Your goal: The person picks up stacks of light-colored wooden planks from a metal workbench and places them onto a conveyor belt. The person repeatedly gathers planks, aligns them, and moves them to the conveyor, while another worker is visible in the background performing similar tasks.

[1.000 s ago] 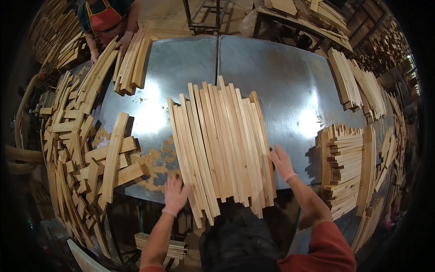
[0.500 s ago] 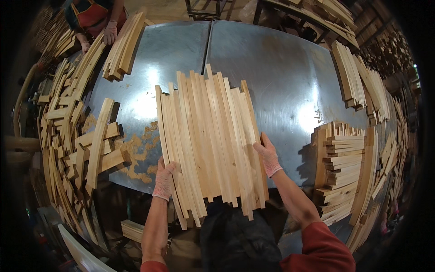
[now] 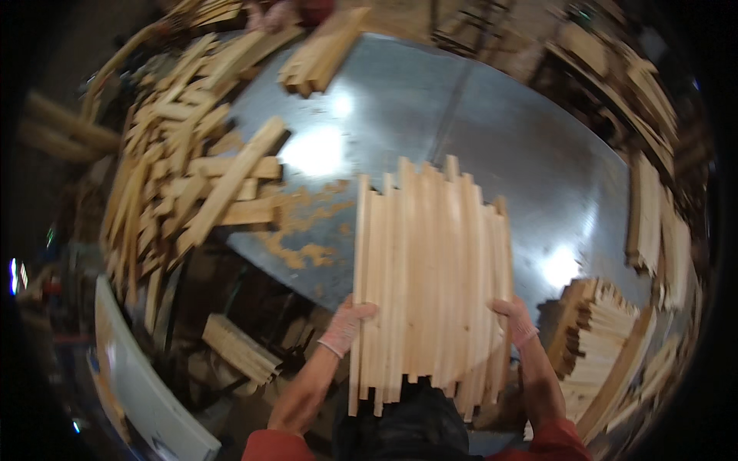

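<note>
A wide row of pale wooden strips (image 3: 430, 284), packed side by side with uneven ends, is held in front of me. My left hand (image 3: 350, 323), in a whitish-pink glove, grips its left edge with the thumb over the top. On the opposite edge my right hand (image 3: 516, 319), gloved alike, presses inward with its thumb on top. Between them the strips stay squeezed together; their near ends reach past the table's front edge over my dark clothing. Fingers under the bundle are hidden.
The metal table (image 3: 530, 131) carries sawdust patches. A jumbled heap of wood pieces (image 3: 184, 169) covers its left side; a small stack of boards (image 3: 323, 58) lies at the far edge. Stacked strips (image 3: 607, 330) stand at right. Below left is another wood bundle (image 3: 238, 349). A co-worker's hands (image 3: 269, 15) show far left.
My view has swung to the left, so the table and heap appear turned and shifted right. Both hands still hold the strips, which now sit nearer my body and more upright in view.
</note>
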A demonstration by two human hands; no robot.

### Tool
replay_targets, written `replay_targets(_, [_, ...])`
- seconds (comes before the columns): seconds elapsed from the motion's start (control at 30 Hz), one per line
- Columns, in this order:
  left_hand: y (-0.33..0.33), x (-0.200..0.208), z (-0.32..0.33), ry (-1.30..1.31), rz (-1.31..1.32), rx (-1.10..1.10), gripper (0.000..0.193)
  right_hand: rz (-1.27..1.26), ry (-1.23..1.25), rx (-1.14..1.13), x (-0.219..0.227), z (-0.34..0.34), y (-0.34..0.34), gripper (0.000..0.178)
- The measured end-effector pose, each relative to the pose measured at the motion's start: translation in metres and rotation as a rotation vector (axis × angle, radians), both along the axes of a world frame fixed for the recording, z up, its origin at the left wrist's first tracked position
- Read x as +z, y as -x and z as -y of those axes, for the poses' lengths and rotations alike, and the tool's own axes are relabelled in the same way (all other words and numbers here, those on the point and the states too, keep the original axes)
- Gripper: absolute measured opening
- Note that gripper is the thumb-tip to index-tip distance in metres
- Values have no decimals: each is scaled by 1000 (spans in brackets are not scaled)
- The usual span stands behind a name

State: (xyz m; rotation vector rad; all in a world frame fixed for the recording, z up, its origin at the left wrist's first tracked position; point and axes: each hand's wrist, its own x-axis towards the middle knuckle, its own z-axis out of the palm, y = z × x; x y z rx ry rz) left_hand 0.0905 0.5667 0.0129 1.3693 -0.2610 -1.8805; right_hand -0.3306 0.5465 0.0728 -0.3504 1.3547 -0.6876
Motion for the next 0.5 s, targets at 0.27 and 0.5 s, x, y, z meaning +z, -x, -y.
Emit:
replay_targets(0.27, [-42,48,-92,123,60,132,62,-38,145,180,-8,-20,-35,62])
replay_targets(0.5, [-107,157,-198,220,340,346,71,75,380,375,51,-7,-143,64])
